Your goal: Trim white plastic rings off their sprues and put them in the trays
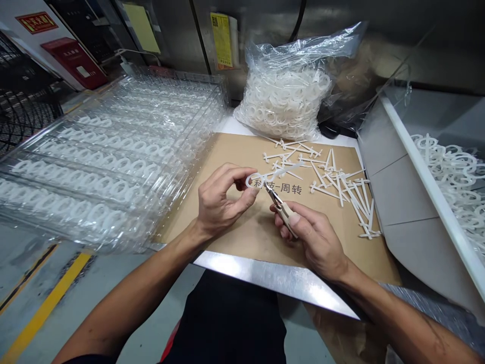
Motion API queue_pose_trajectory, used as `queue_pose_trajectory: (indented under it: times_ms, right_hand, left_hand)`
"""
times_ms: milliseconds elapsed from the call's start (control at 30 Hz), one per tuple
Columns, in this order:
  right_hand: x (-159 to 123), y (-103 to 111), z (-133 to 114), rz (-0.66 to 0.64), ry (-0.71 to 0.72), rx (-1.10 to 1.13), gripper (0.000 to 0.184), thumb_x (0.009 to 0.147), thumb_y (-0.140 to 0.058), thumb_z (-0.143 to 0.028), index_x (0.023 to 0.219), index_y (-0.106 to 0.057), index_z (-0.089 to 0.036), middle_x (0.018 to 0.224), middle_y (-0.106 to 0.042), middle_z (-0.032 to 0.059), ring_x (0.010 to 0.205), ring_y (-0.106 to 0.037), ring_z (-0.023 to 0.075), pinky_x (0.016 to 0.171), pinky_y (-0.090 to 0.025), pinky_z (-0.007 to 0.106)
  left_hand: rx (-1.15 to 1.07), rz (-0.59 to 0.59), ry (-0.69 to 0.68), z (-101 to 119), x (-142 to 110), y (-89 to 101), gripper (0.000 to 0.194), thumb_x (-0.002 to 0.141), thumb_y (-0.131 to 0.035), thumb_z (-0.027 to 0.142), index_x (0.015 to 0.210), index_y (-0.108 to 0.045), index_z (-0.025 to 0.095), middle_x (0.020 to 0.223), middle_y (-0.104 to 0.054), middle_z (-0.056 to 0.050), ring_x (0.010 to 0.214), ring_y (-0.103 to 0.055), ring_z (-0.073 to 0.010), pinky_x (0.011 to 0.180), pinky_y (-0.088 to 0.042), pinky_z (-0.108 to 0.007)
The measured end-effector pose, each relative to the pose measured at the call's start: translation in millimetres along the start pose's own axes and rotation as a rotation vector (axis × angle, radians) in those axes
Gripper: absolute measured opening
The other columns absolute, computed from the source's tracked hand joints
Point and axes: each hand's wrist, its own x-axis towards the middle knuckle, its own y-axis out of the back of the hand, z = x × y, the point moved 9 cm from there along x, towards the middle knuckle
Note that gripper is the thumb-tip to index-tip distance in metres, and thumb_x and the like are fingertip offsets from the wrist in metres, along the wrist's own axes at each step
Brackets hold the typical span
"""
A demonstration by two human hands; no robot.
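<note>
My left hand (227,197) pinches a white plastic ring (253,181) between thumb and fingertips. A thin white stem (286,171) runs off the ring to the right. In my right hand (312,232) is a pair of nippers (282,210) with pale handles, my fingers wrapped round them. Their jaw tips meet the piece where ring and stem join; whether they are cut through there I cannot tell. Beyond my hands, several loose white plastic stems (341,187) lie scattered on a brown cardboard sheet (235,151) with printed characters.
Clear plastic trays (113,146) filled with rows of white rings stand stacked at left. A clear bag (284,96) of white rings sits at the back. On the right, a grey-walled box (401,177) holds many white rings (454,167). The table's metal edge (265,275) is nearest me.
</note>
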Motion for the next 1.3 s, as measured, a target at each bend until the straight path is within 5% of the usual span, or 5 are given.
queue_pose_trajectory:
  times_ms: [1300]
  right_hand:
    - [-3.2, 0.3, 1.0, 0.031, -0.017, -0.058, 0.040, 0.106, -0.050, -0.054, 0.103, -0.069, -0.019, 0.089, -0.059, 0.0020, 0.068, -0.050, 0.0130, 0.062, -0.040, 0.029]
  left_hand:
    - [-0.002, -0.032, -0.086, 8.3, 2.0, -2.8, 0.022, 0.091, -0.072, 0.020, 0.113, -0.072, 0.018, 0.085, -0.070, -0.002, 0.077, -0.065, -0.0129, 0.071, -0.055, -0.026]
